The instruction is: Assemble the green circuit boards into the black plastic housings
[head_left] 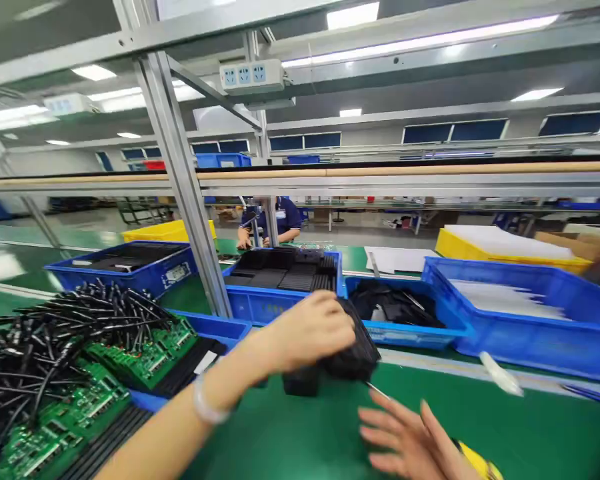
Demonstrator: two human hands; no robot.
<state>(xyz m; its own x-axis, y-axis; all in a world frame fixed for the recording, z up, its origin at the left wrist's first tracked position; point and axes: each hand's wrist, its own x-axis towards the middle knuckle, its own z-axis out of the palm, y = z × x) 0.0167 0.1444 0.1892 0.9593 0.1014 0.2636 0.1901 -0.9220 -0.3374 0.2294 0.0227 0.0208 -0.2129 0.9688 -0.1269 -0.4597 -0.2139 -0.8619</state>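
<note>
My left hand (313, 330) is closed over a black ribbed part (357, 350), shaped like a plastic housing and blurred by motion, above the green work surface (290, 440). Beside it, partly under my wrist, a second black block (301, 381) is visible. Below and to the right, my right hand (405, 430) has its fingers spread, with the thumb apart and nothing gripped. A thin pale rod (379, 389) shows between the black part and my right fingertips; what it belongs to I cannot tell.
Green circuit boards (135, 353) with black cables fill the left side. Behind the hands stand a blue bin (285, 303) of black ribbed parts, another bin (407, 333) of black pieces, and a blue bin (525, 340) with white sheets. A metal post (180, 173) rises left. A co-worker (285, 217) sits opposite.
</note>
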